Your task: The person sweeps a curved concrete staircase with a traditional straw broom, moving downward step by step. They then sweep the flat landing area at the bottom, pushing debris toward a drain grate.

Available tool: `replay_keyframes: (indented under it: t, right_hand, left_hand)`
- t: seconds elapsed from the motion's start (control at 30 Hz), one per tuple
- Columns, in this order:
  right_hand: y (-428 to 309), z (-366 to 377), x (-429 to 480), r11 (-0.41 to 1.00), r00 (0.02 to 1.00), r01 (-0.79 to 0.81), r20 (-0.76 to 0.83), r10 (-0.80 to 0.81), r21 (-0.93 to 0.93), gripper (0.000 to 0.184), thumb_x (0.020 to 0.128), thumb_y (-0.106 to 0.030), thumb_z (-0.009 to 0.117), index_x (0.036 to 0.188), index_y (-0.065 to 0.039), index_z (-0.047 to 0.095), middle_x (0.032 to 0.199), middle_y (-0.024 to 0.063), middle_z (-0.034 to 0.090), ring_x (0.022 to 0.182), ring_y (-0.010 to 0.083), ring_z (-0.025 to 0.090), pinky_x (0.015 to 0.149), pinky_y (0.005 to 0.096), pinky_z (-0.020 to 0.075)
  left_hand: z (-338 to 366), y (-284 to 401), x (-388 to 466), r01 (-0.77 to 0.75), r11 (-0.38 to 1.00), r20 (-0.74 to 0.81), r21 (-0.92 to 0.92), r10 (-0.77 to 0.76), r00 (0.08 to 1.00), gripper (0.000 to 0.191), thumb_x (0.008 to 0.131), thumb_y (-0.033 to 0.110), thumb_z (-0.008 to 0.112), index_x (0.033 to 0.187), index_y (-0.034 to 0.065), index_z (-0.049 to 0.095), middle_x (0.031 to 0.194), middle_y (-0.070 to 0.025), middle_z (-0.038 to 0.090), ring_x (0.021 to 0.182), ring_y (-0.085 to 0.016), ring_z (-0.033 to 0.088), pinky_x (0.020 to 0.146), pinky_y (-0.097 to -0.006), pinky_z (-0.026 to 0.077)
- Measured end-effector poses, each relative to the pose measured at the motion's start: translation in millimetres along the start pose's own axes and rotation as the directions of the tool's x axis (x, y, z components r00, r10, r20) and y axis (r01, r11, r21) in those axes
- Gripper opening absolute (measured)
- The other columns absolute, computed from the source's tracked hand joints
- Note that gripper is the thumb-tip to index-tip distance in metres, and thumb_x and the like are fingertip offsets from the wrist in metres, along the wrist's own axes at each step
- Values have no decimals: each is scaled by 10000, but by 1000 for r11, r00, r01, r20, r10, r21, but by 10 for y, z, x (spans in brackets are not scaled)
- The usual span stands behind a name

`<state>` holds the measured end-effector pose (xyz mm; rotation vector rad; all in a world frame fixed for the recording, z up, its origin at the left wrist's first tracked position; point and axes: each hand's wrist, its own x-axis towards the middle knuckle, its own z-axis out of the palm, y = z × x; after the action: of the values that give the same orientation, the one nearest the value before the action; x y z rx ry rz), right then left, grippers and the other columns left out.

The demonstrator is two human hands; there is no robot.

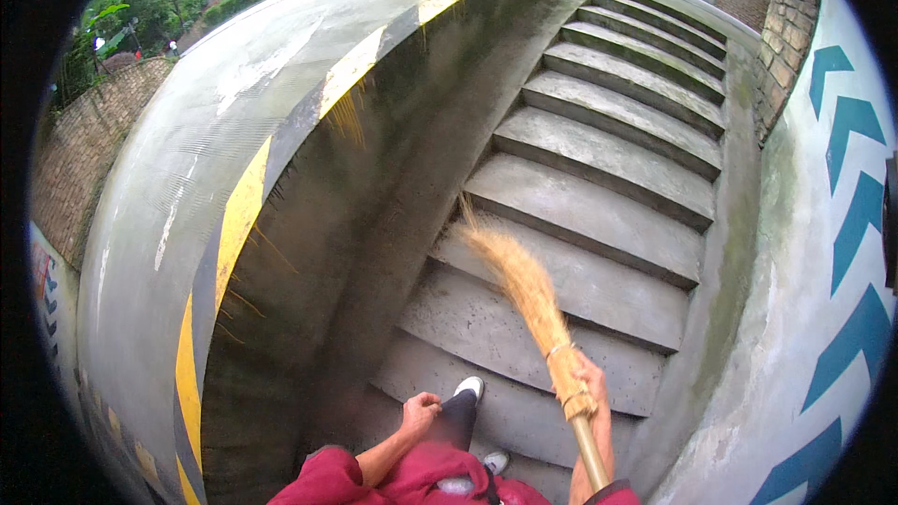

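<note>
A straw broom (523, 273) with a wooden handle slants across the lower right. My right hand (586, 382) grips its bound neck, and the handle runs back along my forearm. The bristle tips reach a step near the left side wall, bent and slightly blurred. My left hand (422, 410) is held in front of my body, fingers curled, with nothing plainly seen in it. Concrete steps (603, 175) rise ahead, and small dark specks lie on the nearer ones.
A dark concrete wall (393, 175) with a yellow-and-black edge (238, 224) borders the steps on the left, beside a ramp (196, 126). On the right stands a painted wall (793, 280) with blue-green chevrons. My white shoes (470, 386) rest on the lower steps.
</note>
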<state>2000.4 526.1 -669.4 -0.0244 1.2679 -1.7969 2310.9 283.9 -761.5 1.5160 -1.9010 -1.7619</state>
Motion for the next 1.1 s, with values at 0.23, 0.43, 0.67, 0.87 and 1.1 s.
replay_keyframes:
  t: [0.23,0.43,0.67,0.87,1.1]
  right_hand:
    - [-408,5,-1295,972,981,194,42,-190,-133,819,622,-56,652,1395,141,470,1257,223,635,1080,278,670,940,360,541]
    - [-686,18,-656,968,980,168,-75,-184,-188,743,724,-66,552,1448,67,449,1126,183,679,823,257,705,689,324,597]
    - [-283,-124,-411,976,999,6,41,3,-218,796,723,-173,667,1448,60,438,1133,199,664,762,271,710,629,366,605]
    - [-719,31,-1499,976,985,150,-68,-162,-157,829,681,-173,699,1422,100,443,1162,204,666,841,260,717,698,363,614]
    - [-604,-185,20,996,989,53,-135,-63,-72,713,773,-165,556,1455,6,433,969,196,668,652,272,685,509,358,591]
  left_hand:
    - [-95,-115,96,63,998,-22,5,-63,998,206,787,58,678,979,-4,723,834,-84,733,770,-146,669,727,-316,546]
    - [109,-238,245,-27,984,30,177,21,999,217,791,84,672,982,-4,725,894,-146,742,810,-206,695,752,-347,549]
    - [54,-326,58,57,997,30,47,-59,998,184,811,38,668,983,5,725,876,-77,736,786,-142,671,746,-307,546]
    - [112,-200,109,58,998,28,-15,-57,998,188,834,-1,646,1012,-25,703,846,-87,725,745,-142,661,682,-299,543]
    - [307,-172,121,13,1000,131,-26,-10,991,181,838,11,651,1008,-15,707,864,-83,724,760,-143,670,679,-295,545]
